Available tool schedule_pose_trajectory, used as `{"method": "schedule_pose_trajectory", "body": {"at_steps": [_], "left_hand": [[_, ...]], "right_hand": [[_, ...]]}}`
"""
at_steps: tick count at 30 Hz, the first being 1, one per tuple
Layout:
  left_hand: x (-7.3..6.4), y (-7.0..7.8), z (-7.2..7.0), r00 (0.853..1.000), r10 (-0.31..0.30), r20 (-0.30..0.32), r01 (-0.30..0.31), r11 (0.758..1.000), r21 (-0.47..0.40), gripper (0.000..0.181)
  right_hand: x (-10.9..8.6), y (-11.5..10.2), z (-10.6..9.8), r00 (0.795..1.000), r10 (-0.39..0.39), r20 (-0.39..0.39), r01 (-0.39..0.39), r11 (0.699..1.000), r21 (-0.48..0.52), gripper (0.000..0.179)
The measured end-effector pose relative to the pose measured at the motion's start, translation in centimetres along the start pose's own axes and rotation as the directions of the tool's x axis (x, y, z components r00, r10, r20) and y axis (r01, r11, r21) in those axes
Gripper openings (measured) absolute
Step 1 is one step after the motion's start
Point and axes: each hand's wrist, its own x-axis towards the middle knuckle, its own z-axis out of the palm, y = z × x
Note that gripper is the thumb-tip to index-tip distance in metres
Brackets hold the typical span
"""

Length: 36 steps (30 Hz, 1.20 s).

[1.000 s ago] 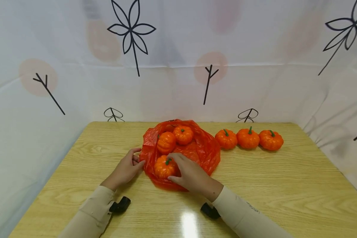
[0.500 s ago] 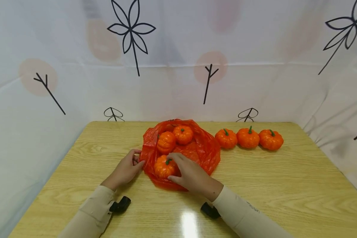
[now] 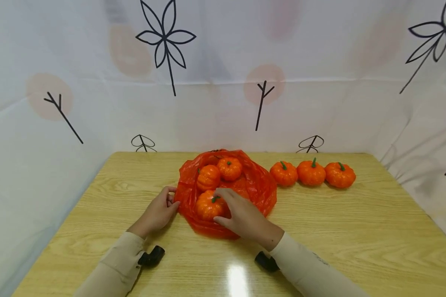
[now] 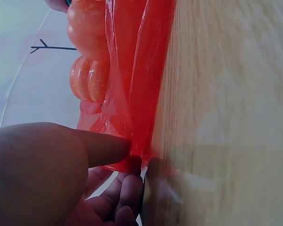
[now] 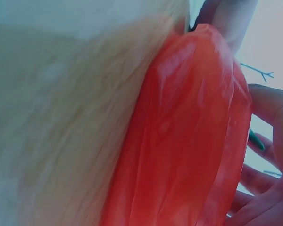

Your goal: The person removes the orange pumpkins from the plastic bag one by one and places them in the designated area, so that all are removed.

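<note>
A red plastic bag (image 3: 260, 189) lies spread open on the wooden table. My left hand (image 3: 157, 212) pinches its left edge between thumb and fingers; the left wrist view shows the thumb (image 4: 106, 147) on the plastic. Inside the bag's near side, my right hand (image 3: 241, 212) grips a small orange pumpkin (image 3: 208, 206) with a green stem, fingers curled round its right side. Two more pumpkins rest in the bag: one tipped on its side (image 3: 208, 178) and one upright pumpkin (image 3: 230, 168) behind. In the right wrist view, the bag's wall (image 5: 193, 132) hides most of the held pumpkin.
Right of the bag, three orange pumpkins stand in a row: a left one (image 3: 284, 173), a middle one (image 3: 311, 173) and a right one (image 3: 340, 175). The wooden table (image 3: 357, 239) meets a patterned white cloth (image 3: 215, 111) at the back.
My right hand and the pumpkin in it have shifted slightly up and to the right over the last half second. My left hand keeps its place at the bag's edge.
</note>
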Motion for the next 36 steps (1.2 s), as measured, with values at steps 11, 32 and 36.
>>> {"method": "schedule_pose_trajectory", "body": {"at_steps": [11, 32, 36], "left_hand": [[0.1, -0.1, -0.1, 1.000, -0.014, -0.007, 0.014, 1.000, 0.002, 0.034], [0.2, -0.1, 0.1, 1.000, -0.028, -0.005, 0.028, 0.999, 0.029, 0.036], [0.1, -0.1, 0.1, 1.000, -0.027, -0.004, 0.027, 0.999, 0.032, 0.037]], "right_hand": [[-0.3, 0.6, -1.2, 0.996, 0.018, -0.093, -0.020, 0.999, -0.028, 0.062], [-2.1, 2.1, -2.4, 0.983, -0.015, -0.181, 0.000, 0.997, -0.083, 0.062], [-2.4, 2.4, -2.8, 0.983, 0.002, -0.186, -0.017, 0.997, -0.080, 0.061]]}}
